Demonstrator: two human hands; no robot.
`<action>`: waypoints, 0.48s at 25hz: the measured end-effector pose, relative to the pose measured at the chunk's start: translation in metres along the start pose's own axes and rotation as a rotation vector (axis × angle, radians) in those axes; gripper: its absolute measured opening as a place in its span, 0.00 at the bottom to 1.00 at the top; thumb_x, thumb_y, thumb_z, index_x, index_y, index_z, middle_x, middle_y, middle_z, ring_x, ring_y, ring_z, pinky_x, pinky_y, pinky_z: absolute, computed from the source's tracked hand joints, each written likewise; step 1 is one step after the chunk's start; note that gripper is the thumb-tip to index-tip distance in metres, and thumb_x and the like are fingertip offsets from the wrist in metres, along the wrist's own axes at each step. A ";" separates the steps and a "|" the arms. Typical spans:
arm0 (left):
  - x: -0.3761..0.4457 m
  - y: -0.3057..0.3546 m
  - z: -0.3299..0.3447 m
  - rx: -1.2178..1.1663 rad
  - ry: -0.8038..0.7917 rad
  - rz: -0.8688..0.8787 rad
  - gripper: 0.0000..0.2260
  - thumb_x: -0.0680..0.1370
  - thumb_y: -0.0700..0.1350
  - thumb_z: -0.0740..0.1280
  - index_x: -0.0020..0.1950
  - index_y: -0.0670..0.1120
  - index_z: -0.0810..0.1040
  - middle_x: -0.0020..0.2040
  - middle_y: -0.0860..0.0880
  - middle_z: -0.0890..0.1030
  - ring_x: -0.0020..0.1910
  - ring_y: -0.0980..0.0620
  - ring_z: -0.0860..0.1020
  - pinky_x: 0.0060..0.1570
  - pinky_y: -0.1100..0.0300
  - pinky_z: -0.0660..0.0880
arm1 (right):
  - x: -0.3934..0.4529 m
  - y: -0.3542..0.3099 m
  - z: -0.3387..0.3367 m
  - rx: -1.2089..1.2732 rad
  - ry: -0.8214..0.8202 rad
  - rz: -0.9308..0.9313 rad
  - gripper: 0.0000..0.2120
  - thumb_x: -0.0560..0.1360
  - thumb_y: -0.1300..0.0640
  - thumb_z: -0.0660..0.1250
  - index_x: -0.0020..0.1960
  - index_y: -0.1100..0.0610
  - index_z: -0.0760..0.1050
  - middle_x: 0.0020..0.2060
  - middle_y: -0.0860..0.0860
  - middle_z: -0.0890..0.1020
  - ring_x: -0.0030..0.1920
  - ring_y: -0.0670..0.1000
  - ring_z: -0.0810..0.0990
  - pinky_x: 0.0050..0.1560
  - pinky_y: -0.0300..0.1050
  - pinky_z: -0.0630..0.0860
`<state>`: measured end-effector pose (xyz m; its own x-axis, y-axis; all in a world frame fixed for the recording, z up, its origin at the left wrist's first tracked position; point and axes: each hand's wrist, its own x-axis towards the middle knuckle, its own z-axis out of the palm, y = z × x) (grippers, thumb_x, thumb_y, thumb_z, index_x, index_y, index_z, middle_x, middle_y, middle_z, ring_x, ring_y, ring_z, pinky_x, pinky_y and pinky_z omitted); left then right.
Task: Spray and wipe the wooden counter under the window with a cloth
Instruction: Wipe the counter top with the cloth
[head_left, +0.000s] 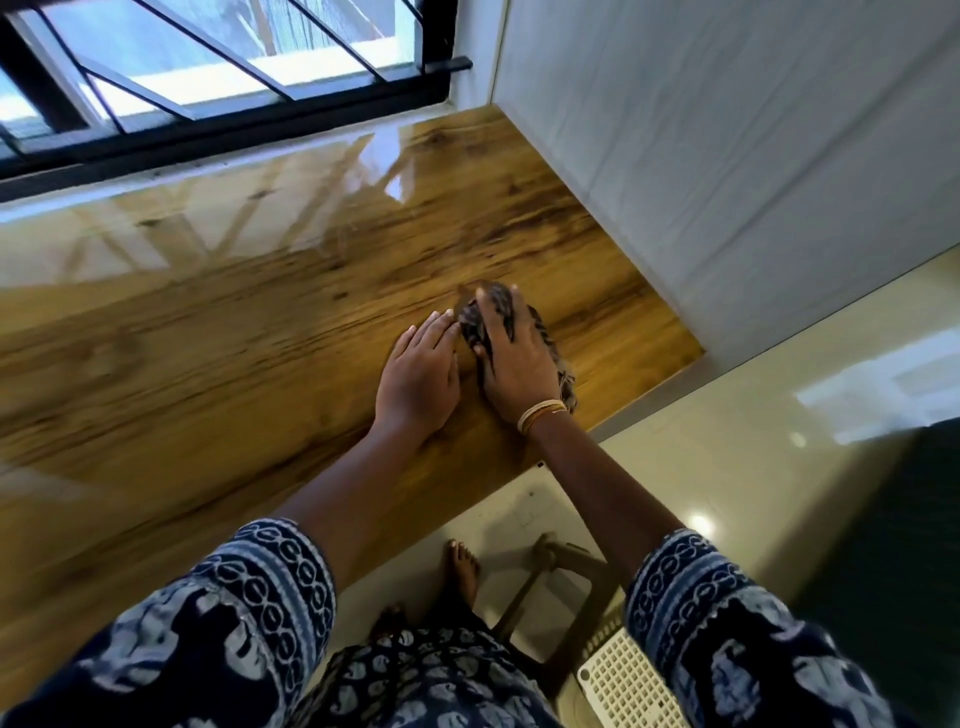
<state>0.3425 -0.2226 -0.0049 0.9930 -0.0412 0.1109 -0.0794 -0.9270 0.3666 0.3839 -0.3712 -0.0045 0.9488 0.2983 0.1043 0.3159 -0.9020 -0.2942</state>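
1. We see the right hand (511, 353) pressed flat on a dark cloth (480, 325), fingers spread over it and pinning it to the surface (208, 322). It sits toward the surface's right end, nearer the front edge than the window (218, 78).
2. The left hand (421, 376) lies palm down just beside the right one, fingers straight and close together, tips touching the cloth's near edge. It grips nothing; it seems to brace or steady.
3. Stage, as we judge it: wiping is in progress. No spray bottle is in view, so we take the spraying to be done or paused.
4. The wood is glossy throughout and mirrors the window bars. We cannot tell wet film from plain lacquer, so we cannot say which parts are already wiped.
5. Left to do, by our reckoning: the long stretch to the left, the strip under the window, and the corner by the wall (727, 156).
6. Hard to make out: most of the cloth is hidden under the right hand; only bunched edges show, and its pattern is blurred.
7. The surface's left end is cut off by the frame. Below the front edge we see a bare foot (462, 569), a stool (561, 577) and a white perforated object (631, 686), partly cropped.
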 end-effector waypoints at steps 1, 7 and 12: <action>0.000 0.000 0.000 -0.006 -0.002 -0.004 0.21 0.81 0.43 0.56 0.74 0.44 0.65 0.75 0.46 0.65 0.76 0.50 0.60 0.75 0.51 0.57 | 0.005 0.007 -0.003 0.019 -0.023 -0.106 0.31 0.81 0.49 0.58 0.79 0.46 0.47 0.78 0.58 0.49 0.71 0.64 0.66 0.61 0.60 0.74; -0.001 0.001 -0.003 -0.027 -0.001 0.000 0.21 0.81 0.43 0.56 0.75 0.45 0.65 0.76 0.47 0.65 0.76 0.51 0.59 0.75 0.52 0.57 | 0.033 0.103 -0.034 0.169 0.181 0.351 0.32 0.77 0.55 0.65 0.75 0.40 0.53 0.74 0.56 0.62 0.68 0.62 0.69 0.61 0.64 0.74; 0.000 0.000 -0.001 -0.028 0.001 -0.009 0.21 0.81 0.43 0.56 0.74 0.45 0.65 0.75 0.47 0.65 0.76 0.51 0.60 0.75 0.52 0.57 | 0.013 0.104 -0.034 0.067 0.346 0.822 0.31 0.80 0.51 0.58 0.79 0.48 0.49 0.76 0.64 0.54 0.74 0.66 0.59 0.70 0.63 0.63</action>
<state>0.3420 -0.2219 -0.0037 0.9935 -0.0326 0.1087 -0.0731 -0.9163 0.3937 0.4283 -0.4715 -0.0018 0.8239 -0.5552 0.1134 -0.4533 -0.7658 -0.4560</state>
